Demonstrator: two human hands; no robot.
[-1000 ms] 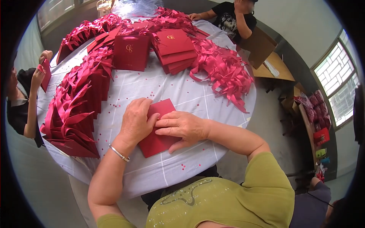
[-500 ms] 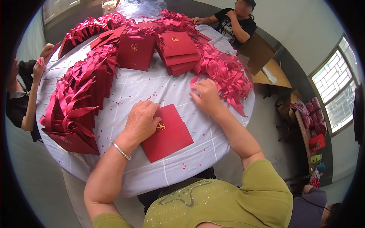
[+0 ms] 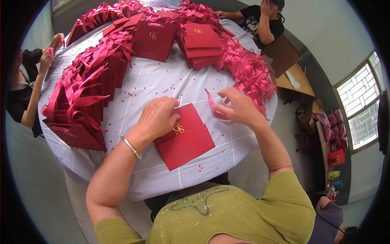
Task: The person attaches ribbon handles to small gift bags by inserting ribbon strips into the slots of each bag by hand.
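In front of me a flat red paper bag (image 3: pixel 187 146) with a gold emblem lies on the table, its upper part folded or layered. My left hand (image 3: pixel 156 118), with a silver bangle at the wrist, grips its upper left side, thumb across the front near the emblem. To the right, my right hand (image 3: pixel 239 107) hovers just above the cloth with a pink ribbon (image 3: pixel 213 106) at its thumb and fingers. The ribbon trails in a loop, slightly blurred. Behind that hand lies a heap of pink ribbons (image 3: pixel 248 69).
Red bags with ribbon handles (image 3: pixel 77 118) stand in a row at left. Farther back are stacked red bags (image 3: pixel 199 42) and a single bag (image 3: pixel 154 42). Red dots are scattered over the white tablecloth (image 3: pixel 142 87). Co-workers sit at left and far right; a cardboard box (image 3: pixel 282 55) stands beyond.
My right hand has come away from the ribbon heap toward me, bringing a pink ribbon along. The left hand stays on the bag. The view has shifted slightly.
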